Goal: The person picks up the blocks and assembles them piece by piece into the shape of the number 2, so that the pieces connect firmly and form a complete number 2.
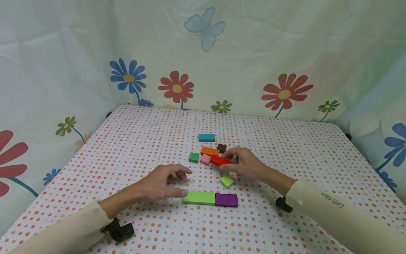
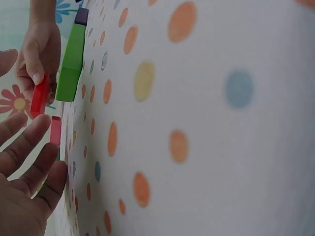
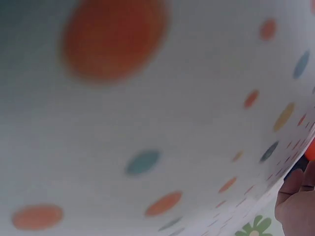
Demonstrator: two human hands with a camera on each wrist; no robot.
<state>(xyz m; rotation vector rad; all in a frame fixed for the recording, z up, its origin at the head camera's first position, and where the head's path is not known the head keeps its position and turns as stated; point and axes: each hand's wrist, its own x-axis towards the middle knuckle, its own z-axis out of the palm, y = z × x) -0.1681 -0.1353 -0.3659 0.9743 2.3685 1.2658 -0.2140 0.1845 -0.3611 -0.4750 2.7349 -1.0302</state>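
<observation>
"Red block [image 1: 219, 160]: where is it, operator, among your things?"

"You pinch it in your right hand [image 1: 245, 164], just beside the pink block [image 1: 205, 159]; whether it touches the cloth [image 1: 152, 135], I cannot tell. Your left hand [image 1: 163, 181] is empty, fingers loose, by the long bar [image 1: 199, 198]."

"How far along are you?"

"Early, I judge: your long bar and purple block [image 1: 226, 200] already lie end to end. Outside that row you have the red and pink ones, plus the orange block [image 1: 210, 151], dark block [image 1: 221, 148], teal block [image 1: 207, 137], green block [image 1: 194, 157] and lime block [image 1: 227, 181]."

"And around you?"

"Your cloth is white with coloured dots; pale curtains [image 1: 247, 53] stand beyond it, printed with flowers [image 1: 284, 94] and a blue butterfly [image 1: 205, 30]."
</observation>
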